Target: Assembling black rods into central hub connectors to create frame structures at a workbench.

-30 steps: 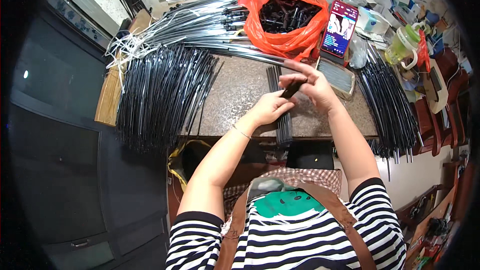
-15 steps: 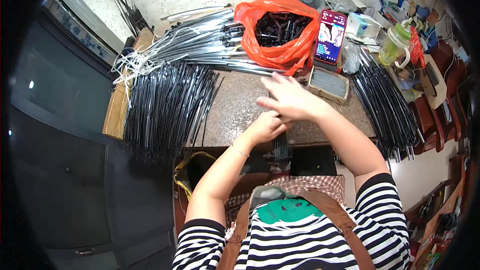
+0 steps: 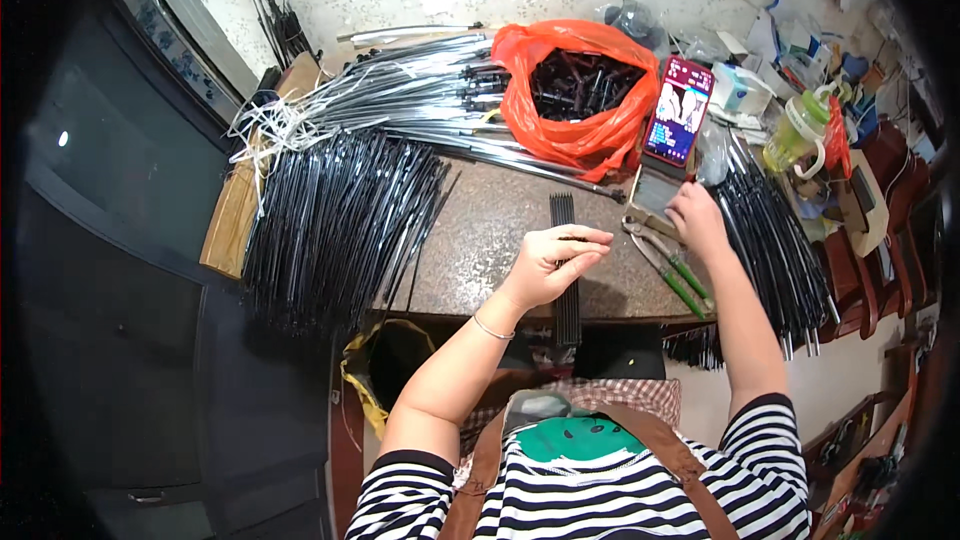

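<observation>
My left hand (image 3: pixel 553 267) hovers over a flat row of slim dark rods (image 3: pixel 566 310), its fingers and thumb stretched to the right with a gap between them. The rods lie side by side across the table's front edge, and the hand hides their middle. To the right, my right hand (image 3: pixel 698 220) is at a small cardboard box (image 3: pixel 634 212) of thin greyish strips (image 3: pixel 655 190). Its fingertips are closed together at the box, and anything between them is too small to make out. Green-handled pliers (image 3: pixel 667 265) lie on the tabletop between my hands.
Black rods lie in a big heap (image 3: pixel 330 230) at the left and another bundle (image 3: pixel 775 240) at the right. Behind are silvery rods (image 3: pixel 420 90), a red plastic bag (image 3: pixel 520 110) of dark parts, a propped phone (image 3: pixel 680 110) and a green bottle (image 3: pixel 797 130).
My right hand has left my left hand and moved right to the cardboard box. The pliers and more of the dark rods now show. My left hand's fingers have straightened.
</observation>
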### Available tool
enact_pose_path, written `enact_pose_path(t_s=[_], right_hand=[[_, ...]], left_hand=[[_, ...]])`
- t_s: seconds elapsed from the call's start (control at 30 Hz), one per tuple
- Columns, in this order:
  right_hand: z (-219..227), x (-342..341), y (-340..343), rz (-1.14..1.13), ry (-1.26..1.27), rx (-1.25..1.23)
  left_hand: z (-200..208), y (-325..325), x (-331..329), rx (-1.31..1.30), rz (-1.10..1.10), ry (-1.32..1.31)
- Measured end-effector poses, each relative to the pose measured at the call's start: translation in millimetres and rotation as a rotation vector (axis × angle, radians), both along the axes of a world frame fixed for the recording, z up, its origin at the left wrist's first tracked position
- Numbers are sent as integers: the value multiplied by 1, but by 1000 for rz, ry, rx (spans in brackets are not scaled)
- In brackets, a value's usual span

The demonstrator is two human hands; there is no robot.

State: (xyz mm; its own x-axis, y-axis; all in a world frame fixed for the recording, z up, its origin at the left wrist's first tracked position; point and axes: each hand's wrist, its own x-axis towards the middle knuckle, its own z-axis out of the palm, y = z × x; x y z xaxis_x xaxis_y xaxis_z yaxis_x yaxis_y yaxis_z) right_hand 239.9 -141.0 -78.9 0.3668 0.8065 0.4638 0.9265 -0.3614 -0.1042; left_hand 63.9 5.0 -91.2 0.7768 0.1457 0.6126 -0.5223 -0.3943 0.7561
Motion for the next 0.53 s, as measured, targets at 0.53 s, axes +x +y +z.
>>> enact_pose_path(t_s=[0.53], right_hand=[[-7,-3,9,71,2,165]], left_hand=[[0,3,-4,10,-4,85]])
